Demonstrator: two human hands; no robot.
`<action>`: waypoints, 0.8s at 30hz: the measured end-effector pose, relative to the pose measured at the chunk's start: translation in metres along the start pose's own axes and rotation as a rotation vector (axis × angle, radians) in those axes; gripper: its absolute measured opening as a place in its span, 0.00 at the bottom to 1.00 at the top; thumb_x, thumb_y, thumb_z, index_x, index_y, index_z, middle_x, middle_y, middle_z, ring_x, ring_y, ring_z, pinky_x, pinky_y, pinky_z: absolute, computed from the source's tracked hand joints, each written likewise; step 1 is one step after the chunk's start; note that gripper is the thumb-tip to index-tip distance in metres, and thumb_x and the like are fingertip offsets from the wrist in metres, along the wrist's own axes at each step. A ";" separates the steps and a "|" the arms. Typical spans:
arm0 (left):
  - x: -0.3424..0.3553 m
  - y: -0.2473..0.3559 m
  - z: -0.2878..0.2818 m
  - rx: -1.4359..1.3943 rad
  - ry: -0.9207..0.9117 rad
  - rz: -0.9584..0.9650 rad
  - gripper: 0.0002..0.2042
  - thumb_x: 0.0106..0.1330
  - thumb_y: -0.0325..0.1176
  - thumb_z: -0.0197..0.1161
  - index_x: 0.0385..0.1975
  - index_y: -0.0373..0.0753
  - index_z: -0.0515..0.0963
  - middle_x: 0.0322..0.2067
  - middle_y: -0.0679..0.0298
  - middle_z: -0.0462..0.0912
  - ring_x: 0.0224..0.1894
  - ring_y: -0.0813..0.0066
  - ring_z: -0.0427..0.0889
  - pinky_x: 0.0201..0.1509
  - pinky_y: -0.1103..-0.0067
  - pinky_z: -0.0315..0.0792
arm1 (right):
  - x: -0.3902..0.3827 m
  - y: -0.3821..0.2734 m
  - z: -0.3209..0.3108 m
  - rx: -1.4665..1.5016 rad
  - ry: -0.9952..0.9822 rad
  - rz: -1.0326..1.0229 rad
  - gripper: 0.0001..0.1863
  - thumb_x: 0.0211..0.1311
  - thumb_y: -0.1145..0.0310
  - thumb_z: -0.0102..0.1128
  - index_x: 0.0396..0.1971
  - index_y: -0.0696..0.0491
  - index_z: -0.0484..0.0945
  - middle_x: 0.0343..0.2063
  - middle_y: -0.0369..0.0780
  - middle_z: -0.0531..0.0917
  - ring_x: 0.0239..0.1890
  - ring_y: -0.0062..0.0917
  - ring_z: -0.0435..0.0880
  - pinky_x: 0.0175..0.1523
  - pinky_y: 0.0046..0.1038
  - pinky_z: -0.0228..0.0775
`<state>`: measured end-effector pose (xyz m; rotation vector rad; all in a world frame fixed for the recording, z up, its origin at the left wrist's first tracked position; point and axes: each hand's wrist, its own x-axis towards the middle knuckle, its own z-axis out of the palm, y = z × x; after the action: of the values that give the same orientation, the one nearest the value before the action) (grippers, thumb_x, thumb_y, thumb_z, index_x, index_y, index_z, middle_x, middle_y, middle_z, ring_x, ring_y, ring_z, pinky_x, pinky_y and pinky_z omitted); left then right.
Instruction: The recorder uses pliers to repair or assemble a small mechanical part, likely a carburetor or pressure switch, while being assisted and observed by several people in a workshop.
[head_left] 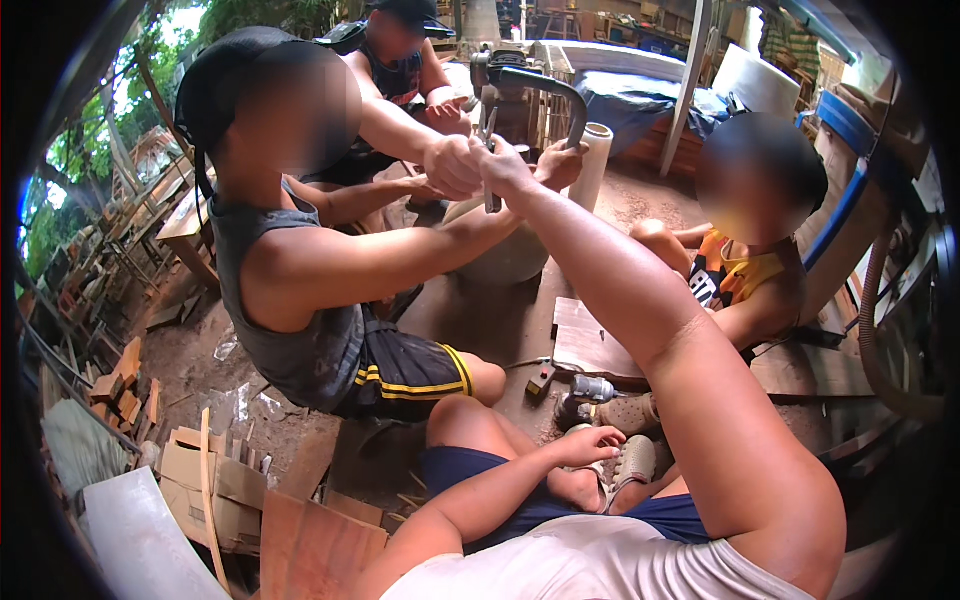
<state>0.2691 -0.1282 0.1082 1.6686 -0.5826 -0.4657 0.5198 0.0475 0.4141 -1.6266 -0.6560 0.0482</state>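
The person's right hand (508, 168) is closing its fingers together around a slim metal tool (492, 202), which is standing roughly upright in that grip, its lower end showing just below the knuckles. Just left of the grip, the fist of a co-worker in a grey sleeveless top (290, 250) is pressing close against the same tool — how far its fingers are wrapping it, one cannot tell. That co-worker's other hand (560, 165) is holding the lower end of a dark curved frame (545, 80), right of the grip; the frame is arching above it.

Well below the grip, the person's left hand (592, 446) is lying loosely with its fingers apart, holding nothing visible, near a light perforated shoe (634, 462). A power tool (590, 388) is lying just above that hand, and a flat board (590, 338) is resting between it and the grip. A pale upright roll (593, 165) is standing right of the grip. Farther right, another co-worker in a yellow and black top (745, 272) is sitting low — well apart from the tool.
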 end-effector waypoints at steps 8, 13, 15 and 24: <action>0.004 -0.024 -0.016 -0.150 0.195 -0.076 0.15 0.65 0.31 0.59 0.51 0.36 0.74 0.40 0.58 0.82 0.45 0.71 0.80 0.51 0.75 0.73 | -0.004 0.003 0.023 0.199 -0.317 -0.080 0.19 0.71 0.62 0.46 0.55 0.57 0.69 0.33 0.36 0.78 0.31 0.15 0.74 0.35 0.19 0.69; 0.001 -0.008 -0.024 -0.022 0.171 -0.103 0.18 0.66 0.34 0.59 0.55 0.36 0.71 0.45 0.57 0.80 0.47 0.72 0.78 0.53 0.75 0.73 | -0.037 -0.008 0.018 -0.012 -0.221 -0.068 0.30 0.69 0.61 0.51 0.64 0.62 0.58 0.56 0.53 0.72 0.62 0.34 0.69 0.63 0.28 0.61; -0.011 -0.005 -0.027 -0.082 0.134 -0.168 0.18 0.67 0.34 0.59 0.55 0.38 0.71 0.45 0.56 0.80 0.48 0.70 0.79 0.54 0.74 0.72 | -0.076 -0.015 0.011 0.065 -0.404 -0.121 0.32 0.69 0.59 0.52 0.65 0.61 0.56 0.57 0.51 0.71 0.62 0.32 0.69 0.63 0.28 0.61; -0.027 -0.009 -0.018 0.268 0.020 -0.124 0.19 0.64 0.39 0.59 0.52 0.39 0.73 0.43 0.50 0.81 0.47 0.56 0.80 0.52 0.67 0.72 | -0.320 0.009 -0.185 -0.155 -1.186 0.293 0.32 0.67 0.61 0.56 0.67 0.53 0.57 0.51 0.45 0.79 0.55 0.30 0.76 0.60 0.32 0.66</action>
<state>0.2600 -0.0964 0.1023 1.9716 -0.5468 -0.4756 0.3302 -0.2591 0.3319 -1.7359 -1.3058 1.2716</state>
